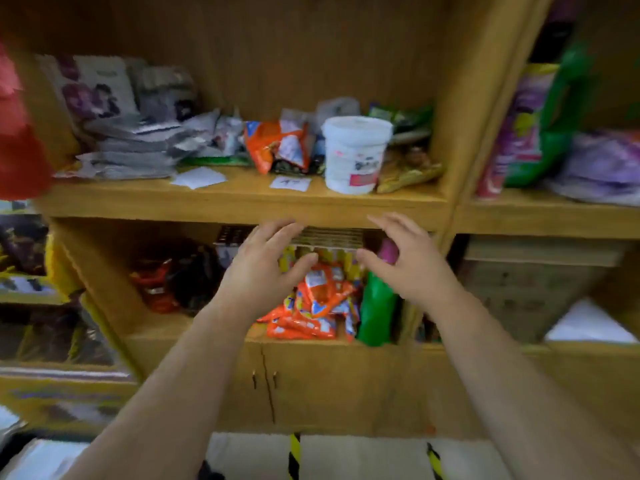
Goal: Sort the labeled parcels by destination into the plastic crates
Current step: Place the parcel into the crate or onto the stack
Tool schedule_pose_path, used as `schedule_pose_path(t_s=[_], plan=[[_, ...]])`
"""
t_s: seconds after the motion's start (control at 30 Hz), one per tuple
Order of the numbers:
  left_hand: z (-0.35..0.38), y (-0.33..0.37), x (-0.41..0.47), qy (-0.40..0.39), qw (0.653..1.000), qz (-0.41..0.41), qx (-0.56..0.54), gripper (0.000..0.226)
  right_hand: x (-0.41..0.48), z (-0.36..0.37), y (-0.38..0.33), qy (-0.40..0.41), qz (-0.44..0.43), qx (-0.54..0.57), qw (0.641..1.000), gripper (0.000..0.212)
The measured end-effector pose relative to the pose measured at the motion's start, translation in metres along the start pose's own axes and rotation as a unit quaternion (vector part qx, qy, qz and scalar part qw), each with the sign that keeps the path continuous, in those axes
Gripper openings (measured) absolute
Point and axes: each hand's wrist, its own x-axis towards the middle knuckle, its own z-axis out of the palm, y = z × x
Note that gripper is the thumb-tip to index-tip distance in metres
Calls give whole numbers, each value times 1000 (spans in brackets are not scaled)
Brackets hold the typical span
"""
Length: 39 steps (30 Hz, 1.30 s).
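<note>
My left hand (266, 268) and right hand (408, 261) hover spread, empty, before a blurred cardboard tray (330, 237) half hidden under the shelf (242, 202).

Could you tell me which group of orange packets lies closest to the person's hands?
The lower-shelf pile, right between the left hand and right hand; the other orange packets sit one shelf up, beside the white tub.

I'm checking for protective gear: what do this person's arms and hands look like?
Bare throughout. The left hand and right hand wear no gloves, and no ring shows on the fingers. Neither wrist carries a watch or bracelet; the left forearm and right forearm are uncovered to the frame's edge.
</note>
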Motion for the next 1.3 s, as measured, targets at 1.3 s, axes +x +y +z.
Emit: schedule_pose_path(t_s=[1.3], plan=[[415,887,-188,-419,525,596,-440,58,-673,-500,173,417,660,-344,521,62]])
